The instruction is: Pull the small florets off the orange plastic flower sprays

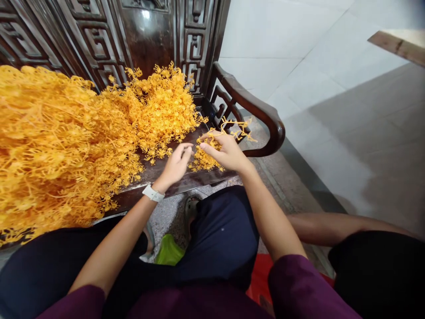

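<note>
Over the dark wooden bench seat, my left hand point(179, 163) has its fingers loosely bent and apart, with nothing visible in them. A pale watch is on that wrist. My right hand point(227, 153) faces it from the right, thumb and forefinger apart. A branched orange plastic sprig point(241, 130) sticks out behind the right hand, seemingly held by its hidden lower fingers. Between and under both hands lies a small pile of orange sprigs point(205, 160) on the seat. A bigger heap of the same flower-like sprigs point(166, 108) stands just beyond my left hand.
A very large orange mass point(59, 146) covers the bench's left side. The carved backrest point(149, 35) rises behind, and a curved armrest point(262, 110) bounds the right. Below are a green item point(169, 250) and something red point(260, 277). Another person's arm point(328, 228) is at right.
</note>
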`<action>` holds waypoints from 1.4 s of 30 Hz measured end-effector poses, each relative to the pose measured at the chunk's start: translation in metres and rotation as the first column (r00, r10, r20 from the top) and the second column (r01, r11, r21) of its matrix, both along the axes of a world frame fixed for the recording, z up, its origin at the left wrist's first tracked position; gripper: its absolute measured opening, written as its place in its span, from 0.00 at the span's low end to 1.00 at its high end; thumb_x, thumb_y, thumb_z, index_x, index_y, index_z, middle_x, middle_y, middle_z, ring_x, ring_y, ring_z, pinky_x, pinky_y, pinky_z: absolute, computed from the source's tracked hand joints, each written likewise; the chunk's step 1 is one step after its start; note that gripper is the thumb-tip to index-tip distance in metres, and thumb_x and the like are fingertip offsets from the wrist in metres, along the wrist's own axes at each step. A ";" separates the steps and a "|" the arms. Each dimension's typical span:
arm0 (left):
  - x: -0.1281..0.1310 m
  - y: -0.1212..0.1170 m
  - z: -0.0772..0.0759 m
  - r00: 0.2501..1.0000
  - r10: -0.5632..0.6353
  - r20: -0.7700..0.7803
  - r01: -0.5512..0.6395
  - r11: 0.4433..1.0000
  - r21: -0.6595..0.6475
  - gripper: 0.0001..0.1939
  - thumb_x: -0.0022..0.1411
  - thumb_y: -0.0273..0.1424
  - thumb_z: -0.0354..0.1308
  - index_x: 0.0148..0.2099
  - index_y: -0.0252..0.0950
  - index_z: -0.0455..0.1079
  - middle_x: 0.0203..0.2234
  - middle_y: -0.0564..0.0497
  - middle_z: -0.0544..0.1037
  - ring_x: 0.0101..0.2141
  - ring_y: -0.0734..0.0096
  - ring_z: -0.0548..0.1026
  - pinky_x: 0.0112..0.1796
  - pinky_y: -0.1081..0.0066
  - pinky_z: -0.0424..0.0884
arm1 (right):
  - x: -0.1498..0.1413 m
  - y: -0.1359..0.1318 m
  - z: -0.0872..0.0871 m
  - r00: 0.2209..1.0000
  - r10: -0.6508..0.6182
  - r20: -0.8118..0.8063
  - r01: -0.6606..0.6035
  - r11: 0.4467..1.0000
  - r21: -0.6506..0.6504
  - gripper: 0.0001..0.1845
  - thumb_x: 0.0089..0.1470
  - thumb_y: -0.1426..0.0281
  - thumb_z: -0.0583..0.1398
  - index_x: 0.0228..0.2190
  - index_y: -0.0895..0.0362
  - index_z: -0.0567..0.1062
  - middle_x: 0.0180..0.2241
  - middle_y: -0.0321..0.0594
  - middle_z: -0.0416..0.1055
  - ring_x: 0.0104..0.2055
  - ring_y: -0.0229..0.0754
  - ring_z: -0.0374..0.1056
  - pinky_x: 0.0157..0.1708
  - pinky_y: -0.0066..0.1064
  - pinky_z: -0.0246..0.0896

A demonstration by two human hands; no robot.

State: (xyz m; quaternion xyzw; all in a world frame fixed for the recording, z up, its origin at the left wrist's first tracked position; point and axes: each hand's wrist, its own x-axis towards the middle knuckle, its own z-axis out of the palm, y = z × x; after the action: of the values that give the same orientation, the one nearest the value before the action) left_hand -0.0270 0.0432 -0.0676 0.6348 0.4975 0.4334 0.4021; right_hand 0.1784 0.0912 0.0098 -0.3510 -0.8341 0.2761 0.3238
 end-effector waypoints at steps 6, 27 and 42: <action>-0.027 -0.011 0.080 0.958 -0.223 0.180 0.209 0.973 0.095 0.24 0.73 0.48 0.60 0.62 0.39 0.69 0.58 0.42 0.76 0.55 0.63 0.76 0.54 0.65 0.74 | -0.032 -0.024 0.012 0.946 0.240 -0.218 -0.262 0.962 -0.074 0.25 0.74 0.56 0.53 0.63 0.51 0.73 0.62 0.45 0.73 0.64 0.51 0.69 0.69 0.50 0.60; -0.116 -0.039 0.077 0.981 -0.103 0.161 0.133 0.973 -0.188 0.19 0.72 0.39 0.63 0.59 0.35 0.74 0.33 0.48 0.83 0.29 0.72 0.79 0.31 0.72 0.76 | -0.038 -0.012 0.002 0.889 -0.247 -0.386 0.018 0.861 -0.509 0.13 0.54 0.60 0.72 0.37 0.51 0.77 0.34 0.36 0.73 0.30 0.39 0.68 0.31 0.35 0.68; -0.108 -0.043 0.085 0.991 -0.109 0.079 0.113 0.992 -0.051 0.19 0.77 0.41 0.56 0.61 0.36 0.74 0.31 0.51 0.80 0.30 0.71 0.77 0.34 0.71 0.74 | -0.061 -0.032 0.010 1.000 0.016 -0.023 -0.017 0.999 -0.037 0.13 0.68 0.57 0.62 0.37 0.53 0.77 0.36 0.41 0.76 0.38 0.46 0.71 0.40 0.40 0.65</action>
State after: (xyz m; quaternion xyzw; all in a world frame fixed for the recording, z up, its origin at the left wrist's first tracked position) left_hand -0.1350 0.0006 0.0171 0.6331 0.4574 0.4205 0.4617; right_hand 0.1169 0.0594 0.0202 -0.3468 -0.8279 0.2982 0.3245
